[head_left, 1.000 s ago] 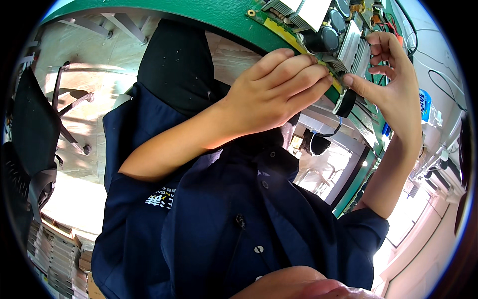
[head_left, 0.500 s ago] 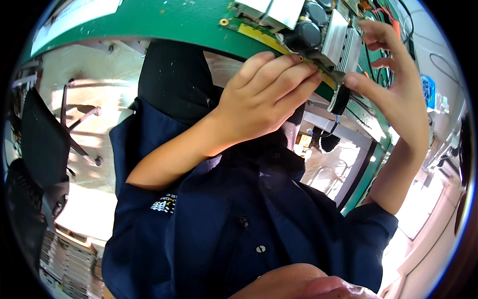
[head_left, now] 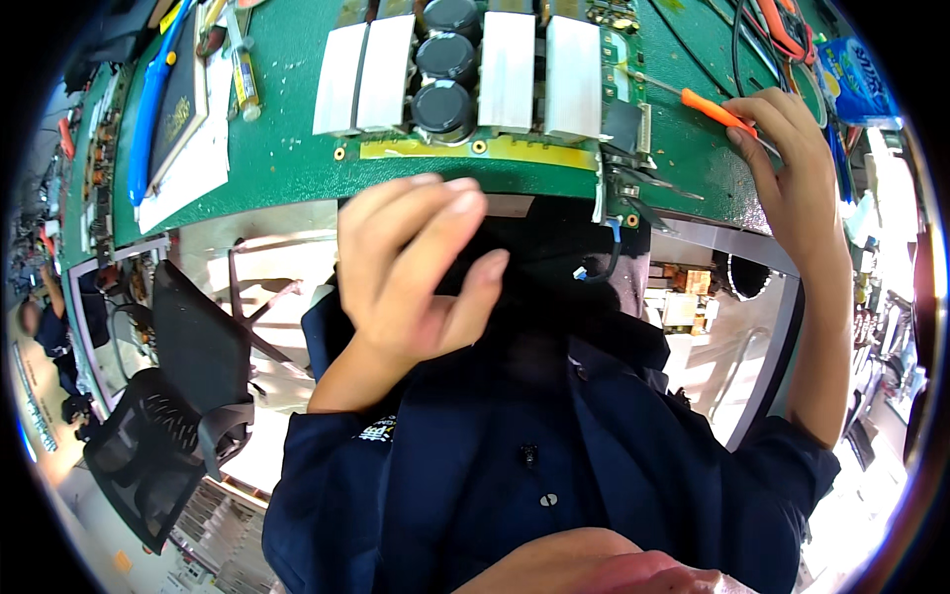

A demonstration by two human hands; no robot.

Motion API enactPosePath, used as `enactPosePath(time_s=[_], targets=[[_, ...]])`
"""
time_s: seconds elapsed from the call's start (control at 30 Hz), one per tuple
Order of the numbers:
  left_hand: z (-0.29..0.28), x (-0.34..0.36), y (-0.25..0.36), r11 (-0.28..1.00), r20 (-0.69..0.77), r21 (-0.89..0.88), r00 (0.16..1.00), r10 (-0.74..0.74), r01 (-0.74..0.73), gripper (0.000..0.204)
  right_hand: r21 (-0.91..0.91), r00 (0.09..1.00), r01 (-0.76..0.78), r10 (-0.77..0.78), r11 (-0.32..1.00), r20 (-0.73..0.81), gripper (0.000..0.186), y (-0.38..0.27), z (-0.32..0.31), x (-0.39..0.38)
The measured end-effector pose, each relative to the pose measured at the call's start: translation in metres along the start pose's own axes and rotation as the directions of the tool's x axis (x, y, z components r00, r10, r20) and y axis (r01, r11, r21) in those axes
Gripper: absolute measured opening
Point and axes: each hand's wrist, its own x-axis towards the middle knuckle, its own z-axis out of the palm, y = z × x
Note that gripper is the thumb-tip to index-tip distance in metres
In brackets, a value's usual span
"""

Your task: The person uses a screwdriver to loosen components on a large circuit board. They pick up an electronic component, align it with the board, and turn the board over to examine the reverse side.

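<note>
Over the bench's front edge, my left hand hovers in the air with fingers bent and thumb apart, holding nothing. My right hand is closed with thumb and fingers at the handle end of an orange-handled screwdriver. The screwdriver's thin shaft points left toward a circuit board lying on the green bench. Tall silver heatsinks and black cylindrical capacitors stand on the board. At its near right corner, dark and flat cables hang over the edge, one ending in a small white connector.
A blue tool, a syringe and white paper lie at the bench's left. Pliers with red handles, wires and a blue packet are at the far right. A black chair stands on the floor at left.
My left hand has let go of the board's near edge and drawn back left. My right hand has moved from the heatsinks to the screwdriver. The view has shifted, showing more of the bench.
</note>
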Motion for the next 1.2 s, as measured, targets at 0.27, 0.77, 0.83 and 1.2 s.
enactPosePath(time_s=[0.27,0.77,0.83,1.2], targets=[[-0.018,0.033,-0.035,0.979,-0.224,0.194,0.974,-0.023,0.068,0.043,0.118,0.982,0.129,-0.11,0.985,-0.157,0.019,0.02,-0.036,0.015],[-0.016,0.04,-0.067,0.881,-0.189,0.24,0.91,-0.37,0.408,0.062,0.324,0.951,0.306,-0.3,0.895,-0.071,0.024,0.045,0.011,0.047],[-0.018,0.043,-0.068,0.875,-0.149,0.258,0.912,-0.383,0.41,0.06,0.344,0.951,0.305,-0.301,0.888,-0.067,0.025,0.048,0.017,0.052],[-0.019,0.045,-0.066,0.843,-0.109,0.282,0.888,-0.446,0.458,0.061,0.397,0.934,0.336,-0.355,0.854,-0.027,0.029,0.044,0.015,0.068]])
